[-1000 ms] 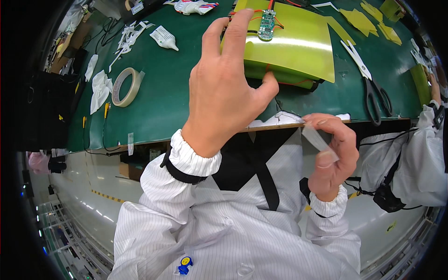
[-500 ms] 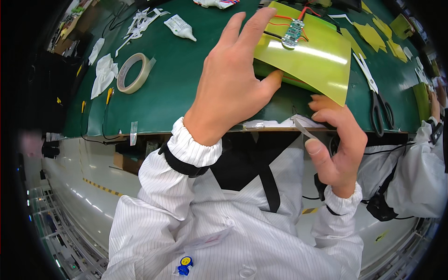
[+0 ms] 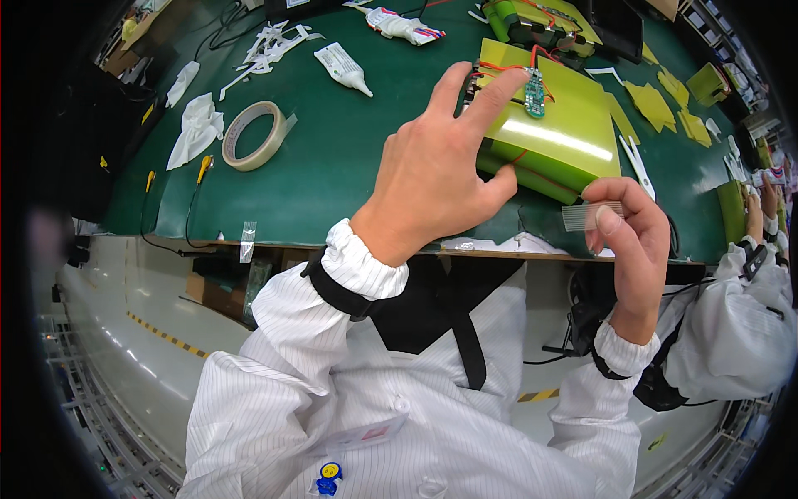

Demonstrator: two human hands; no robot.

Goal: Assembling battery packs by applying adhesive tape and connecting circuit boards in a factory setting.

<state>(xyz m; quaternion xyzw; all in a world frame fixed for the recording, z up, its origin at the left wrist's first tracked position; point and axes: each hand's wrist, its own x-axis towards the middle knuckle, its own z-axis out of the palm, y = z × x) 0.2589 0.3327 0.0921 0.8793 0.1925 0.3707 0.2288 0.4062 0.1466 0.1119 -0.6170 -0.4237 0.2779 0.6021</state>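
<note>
While the right hand (image 3: pixel 636 241) pinches a clear ribbed strip (image 3: pixel 580 218) between thumb and fingertips, the strip's free end points left, near the front right corner of the yellow-green pack (image 3: pixel 549 186); contact, cannot tell. Left hand (image 3: pixel 436 166) spread wide on the pack — thumb at its near side, index finger over the top sheet (image 3: pixel 573 137) beside the small circuit board (image 3: pixel 534 93). My reading: strip best held by one end, flat and untwisted, lest it fold and stick to itself. Steadying pressure belongs on the pack's sides or bare sheet, off the board and red wires (image 3: pixel 534 58). Thin lead along the near side looks easy to trap — worth lying flat before anything presses over it. Pack rests on the green table (image 3: pixel 332 170), close to the front edge. Farther out: scissors (image 3: pixel 638 170) right of the pack, tape roll (image 3: pixel 249 162) well apart to the left, white tube (image 3: pixel 342 68) beyond.
</note>
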